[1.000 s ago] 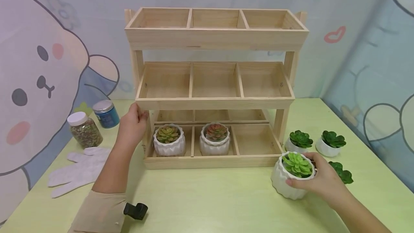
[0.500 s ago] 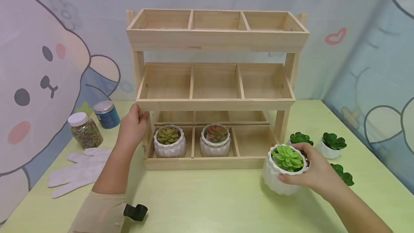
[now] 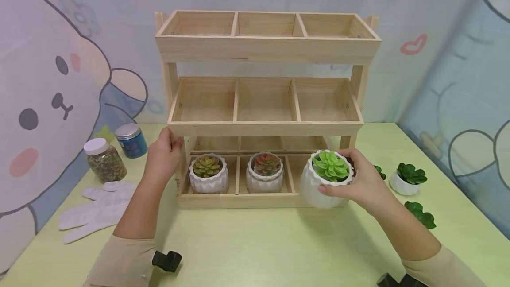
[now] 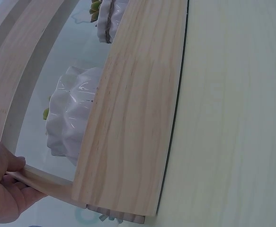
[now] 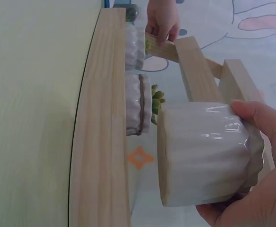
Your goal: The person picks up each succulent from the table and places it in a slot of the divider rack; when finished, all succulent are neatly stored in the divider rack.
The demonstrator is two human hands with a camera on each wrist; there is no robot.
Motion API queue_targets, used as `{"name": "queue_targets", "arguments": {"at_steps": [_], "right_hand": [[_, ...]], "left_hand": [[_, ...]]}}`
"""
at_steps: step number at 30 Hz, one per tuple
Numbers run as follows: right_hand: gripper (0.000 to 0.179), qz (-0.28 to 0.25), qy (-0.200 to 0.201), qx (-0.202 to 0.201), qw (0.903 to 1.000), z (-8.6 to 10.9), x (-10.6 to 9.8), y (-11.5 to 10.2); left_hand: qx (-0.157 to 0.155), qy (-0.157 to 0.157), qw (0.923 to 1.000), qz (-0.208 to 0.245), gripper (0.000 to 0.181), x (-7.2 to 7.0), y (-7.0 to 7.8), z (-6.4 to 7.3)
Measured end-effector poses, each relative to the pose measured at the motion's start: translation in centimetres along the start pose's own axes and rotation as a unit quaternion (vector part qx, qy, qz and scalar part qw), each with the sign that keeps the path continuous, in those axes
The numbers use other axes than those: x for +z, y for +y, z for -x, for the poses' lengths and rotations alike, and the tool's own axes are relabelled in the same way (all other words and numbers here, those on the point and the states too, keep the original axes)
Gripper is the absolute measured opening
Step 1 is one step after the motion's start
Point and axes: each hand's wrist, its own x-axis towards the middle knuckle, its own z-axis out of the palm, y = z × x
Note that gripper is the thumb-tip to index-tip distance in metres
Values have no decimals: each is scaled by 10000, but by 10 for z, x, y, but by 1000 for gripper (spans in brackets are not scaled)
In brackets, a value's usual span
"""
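Observation:
My right hand (image 3: 364,185) grips a white ribbed pot with a bright green succulent (image 3: 330,166) by its rim. The pot is raised in front of the right compartment of the bottom tier on a wooden three-tier rack (image 3: 267,50). In the right wrist view the white pot (image 5: 204,156) hangs apart from the tier's front board (image 5: 100,142). At the rack's left side, my left hand (image 3: 163,152) holds the upright post (image 4: 48,184). Two potted succulents, one yellow-green (image 3: 208,166) and one reddish (image 3: 266,164), stand in the left and middle bottom compartments.
On the right stand small dark green succulents, one in a white pot (image 3: 404,184), another (image 3: 421,215) partly behind my arm. To the left lie a white glove (image 3: 99,207), a jar of granules (image 3: 105,163) and a blue jar (image 3: 131,141). A patterned cloth hangs behind.
My right hand has lifted the bright green potted succulent and carried it left, from the table's right side to the front of the right bottom compartment. The left hand stays on the post.

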Motion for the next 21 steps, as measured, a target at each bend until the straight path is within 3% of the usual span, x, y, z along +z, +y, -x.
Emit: {"name": "queue_targets", "arguments": {"at_steps": [9, 21], "right_hand": [[87, -597, 404, 449, 9964, -33, 15, 12], [93, -272, 544, 574, 9965, -55, 35, 44]], "left_hand": [[3, 34, 10000, -43, 25, 1, -2, -1], [61, 102, 9998, -146, 22, 0, -1, -1]]}}
